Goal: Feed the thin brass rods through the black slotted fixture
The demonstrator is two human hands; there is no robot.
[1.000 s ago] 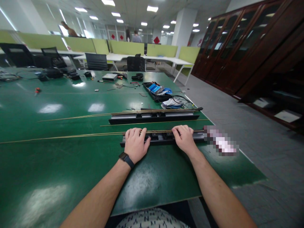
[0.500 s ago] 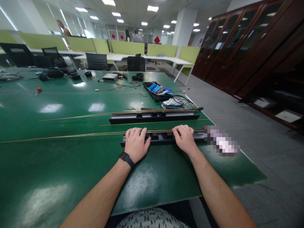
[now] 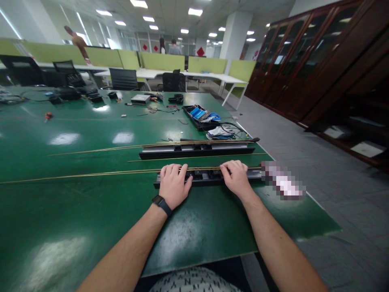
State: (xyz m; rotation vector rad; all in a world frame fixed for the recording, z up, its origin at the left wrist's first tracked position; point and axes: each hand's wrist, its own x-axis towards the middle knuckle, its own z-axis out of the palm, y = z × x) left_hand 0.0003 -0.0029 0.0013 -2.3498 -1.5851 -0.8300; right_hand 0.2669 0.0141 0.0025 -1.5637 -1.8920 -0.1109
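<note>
A long black rail (image 3: 206,183) with a grey inner channel lies across the green table in front of me. Thin brass rods (image 3: 106,174) run along its far side and stretch well out to the left. My left hand (image 3: 174,184), with a dark watch on the wrist, is closed over the rail's left part, fingers on the far edge and thumb on the near side. Farther right, my right hand (image 3: 237,176) has its fingers bent and pressed together at the brass rods above the rail; its fingertips are partly hidden.
Behind lies a second black rail (image 3: 197,153) with more brass rods, and a single rod (image 3: 158,159) between the two. A black tray (image 3: 194,119) holds blue items beside a glove (image 3: 220,132). A pixelated object (image 3: 284,182) sits near the right table edge.
Both hands and the rail stay essentially in place. In the far left background, a person has leaned and shifted slightly.
</note>
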